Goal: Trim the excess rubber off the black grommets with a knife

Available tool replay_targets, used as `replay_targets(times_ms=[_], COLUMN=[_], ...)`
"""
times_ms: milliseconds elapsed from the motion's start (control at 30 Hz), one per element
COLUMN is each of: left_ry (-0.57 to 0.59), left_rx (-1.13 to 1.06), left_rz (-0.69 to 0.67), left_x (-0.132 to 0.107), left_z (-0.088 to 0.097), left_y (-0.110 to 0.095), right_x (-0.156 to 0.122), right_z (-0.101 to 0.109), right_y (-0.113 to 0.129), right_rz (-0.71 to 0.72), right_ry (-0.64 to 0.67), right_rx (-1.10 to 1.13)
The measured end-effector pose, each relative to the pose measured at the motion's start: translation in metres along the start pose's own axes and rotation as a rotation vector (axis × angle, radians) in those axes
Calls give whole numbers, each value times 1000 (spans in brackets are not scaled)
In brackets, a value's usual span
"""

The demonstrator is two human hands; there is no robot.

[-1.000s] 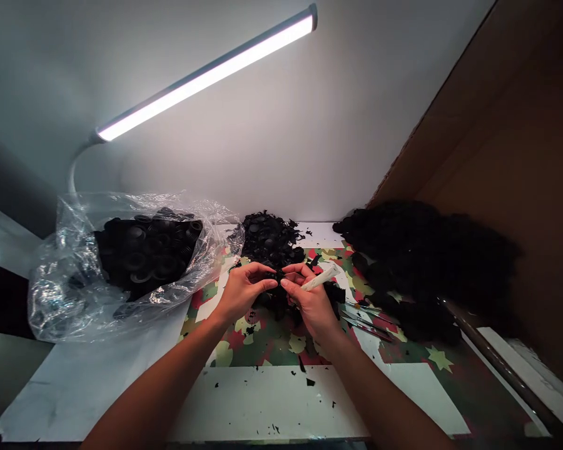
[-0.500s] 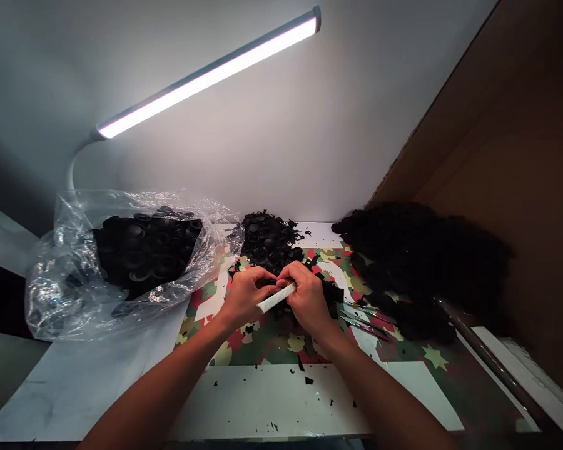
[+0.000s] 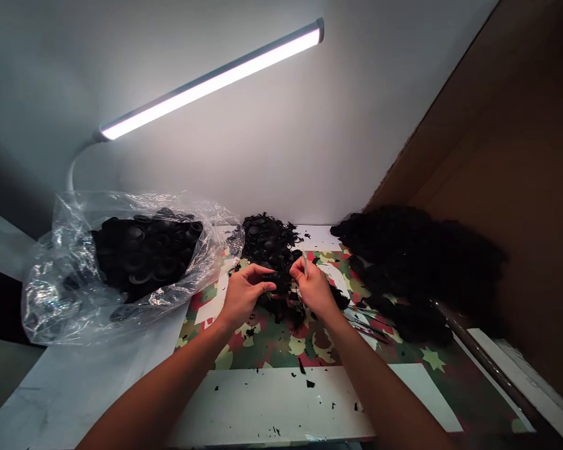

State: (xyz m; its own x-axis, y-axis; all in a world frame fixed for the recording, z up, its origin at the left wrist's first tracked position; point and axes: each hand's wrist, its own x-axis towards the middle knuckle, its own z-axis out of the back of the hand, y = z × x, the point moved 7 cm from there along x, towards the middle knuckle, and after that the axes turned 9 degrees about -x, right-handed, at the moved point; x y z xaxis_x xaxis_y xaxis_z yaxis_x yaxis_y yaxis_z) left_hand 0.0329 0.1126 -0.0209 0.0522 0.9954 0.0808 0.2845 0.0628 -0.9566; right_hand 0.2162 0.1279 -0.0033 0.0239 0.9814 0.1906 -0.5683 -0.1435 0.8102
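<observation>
My left hand (image 3: 242, 296) pinches a small black rubber part (image 3: 278, 281) over a camouflage-patterned mat (image 3: 272, 342). My right hand (image 3: 315, 289) is closed round a thin white-handled tool (image 3: 304, 262), which stands nearly upright against the same black part. Both hands meet above a small heap of black scraps (image 3: 281, 307). Just behind them lies a pile of black rubber rings and trimmings (image 3: 268, 237).
A clear plastic bag (image 3: 70, 275) full of black rubber rings lies at the left. A large dark heap (image 3: 417, 262) lies at the right against a brown cardboard wall (image 3: 511, 175). Metal tweezers (image 3: 368, 325) rest beside my right wrist. A lit lamp bar (image 3: 211, 78) hangs overhead. Black crumbs dot a white sheet (image 3: 263, 400).
The white tool swung from lying level across my hands to standing nearly upright. Both hands stayed together over the scrap heap, shifting slightly away from me.
</observation>
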Motion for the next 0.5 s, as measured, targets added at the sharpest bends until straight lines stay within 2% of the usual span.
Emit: replay_targets(times_ms=[167, 233, 400, 500], left_ry=[-18, -2, 19, 82], left_rx=[-269, -339, -389, -328], left_rz=[83, 131, 119, 96], left_x=[7, 6, 5, 4], left_z=[5, 2, 1, -3], left_y=[11, 15, 13, 10], right_x=[-11, -13, -17, -20], right_z=[-7, -8, 11, 12], right_y=[6, 6, 7, 13], right_rz=[-11, -27, 12, 37], right_ry=[114, 116, -166, -161], right_rx=[87, 146, 344, 329])
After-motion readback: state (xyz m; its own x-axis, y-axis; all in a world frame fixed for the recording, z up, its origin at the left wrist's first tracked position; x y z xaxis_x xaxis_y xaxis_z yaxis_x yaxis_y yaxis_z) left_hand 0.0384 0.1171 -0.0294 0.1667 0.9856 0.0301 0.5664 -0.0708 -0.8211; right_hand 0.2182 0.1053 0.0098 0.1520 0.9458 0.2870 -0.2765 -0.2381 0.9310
